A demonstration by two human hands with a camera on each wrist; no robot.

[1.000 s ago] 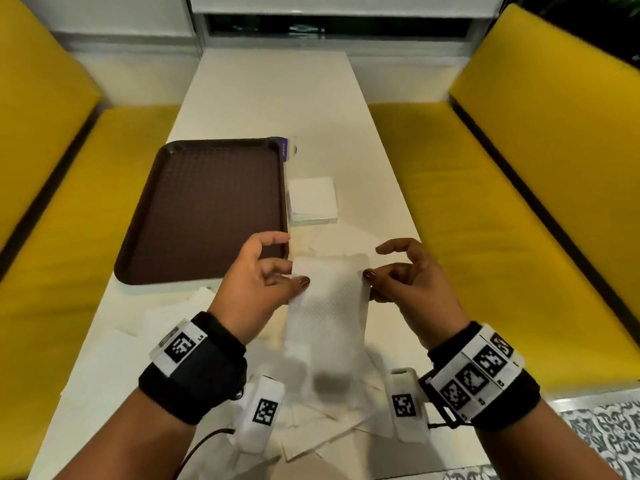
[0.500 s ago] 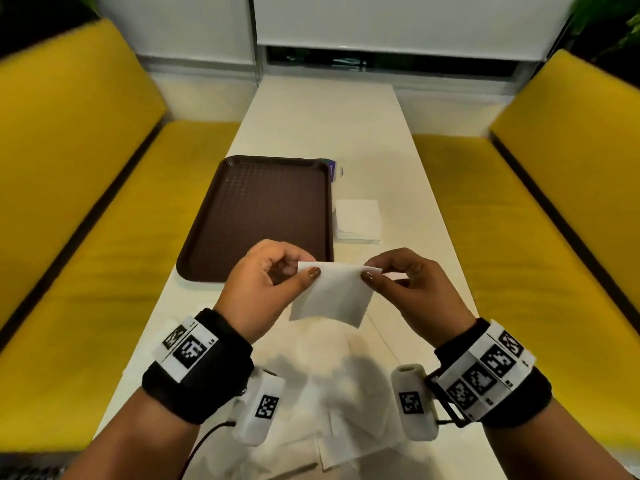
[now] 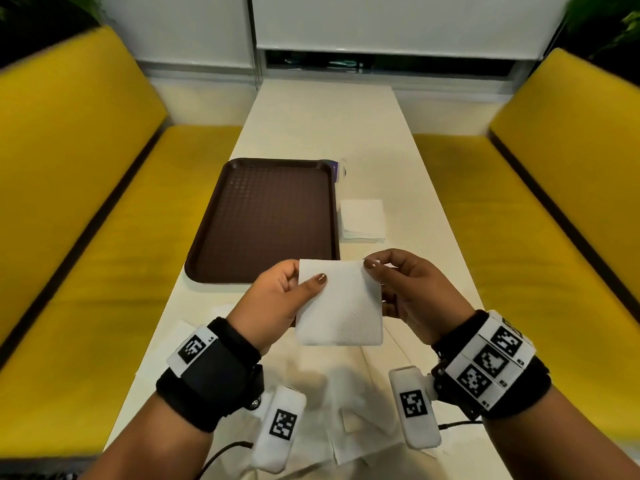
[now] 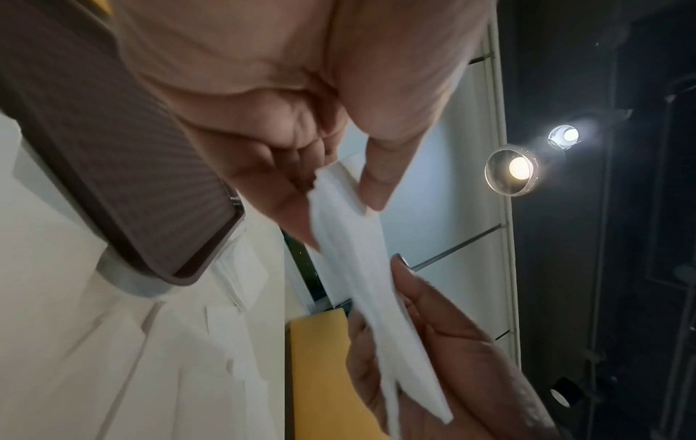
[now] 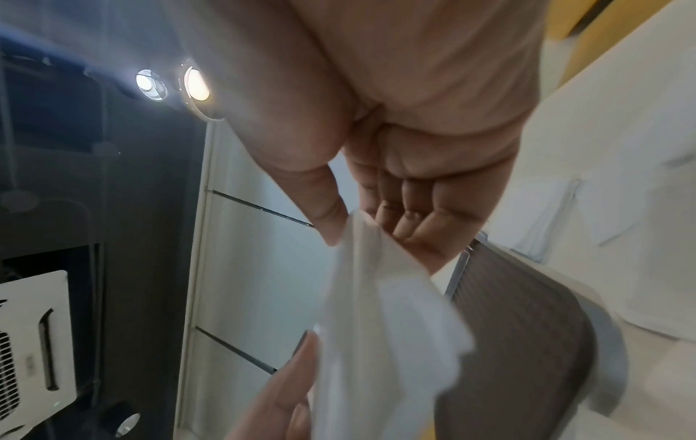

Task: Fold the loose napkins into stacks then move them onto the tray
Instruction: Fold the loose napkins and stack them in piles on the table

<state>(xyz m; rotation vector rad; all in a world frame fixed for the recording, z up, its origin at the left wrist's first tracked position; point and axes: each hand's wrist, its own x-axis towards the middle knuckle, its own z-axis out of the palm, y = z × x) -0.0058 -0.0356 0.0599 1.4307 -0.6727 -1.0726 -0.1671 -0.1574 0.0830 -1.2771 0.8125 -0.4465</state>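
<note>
Nearest, at the bottom of the head view: loose napkins (image 3: 349, 420), white, unfolded and overlapping on the white desk (image 3: 408, 188), partly under the forearms. Both wrists carry black bands with white blocks printed with square black-and-white marker patterns; small characters beside the markers are too small to read. Above the loose sheets, off the desk: one folded napkin (image 3: 341, 303), white, embossed, roughly square, held up between both hands. Left hand (image 3: 273, 303): thumb on the near face at the upper left corner, fingers (image 4: 286, 205) curled behind, clamped on the sheet. Right hand (image 3: 415, 292): thumb and forefinger pinching the upper right corner, remaining fingers (image 5: 410, 220) loosely curled behind the paper. Beyond the hands, left of centre: tray (image 3: 266, 220), dark brown, rectangular, textured floor, nothing lying in it. Just beside the tray's right edge: stack of folded napkins (image 3: 363, 220), white, squared, resting on the desk. At the tray's far right corner: a small purple-and-white item (image 3: 337, 172), its writing unreadable. Flanking the desk: yellow benches (image 3: 519, 209).
</note>
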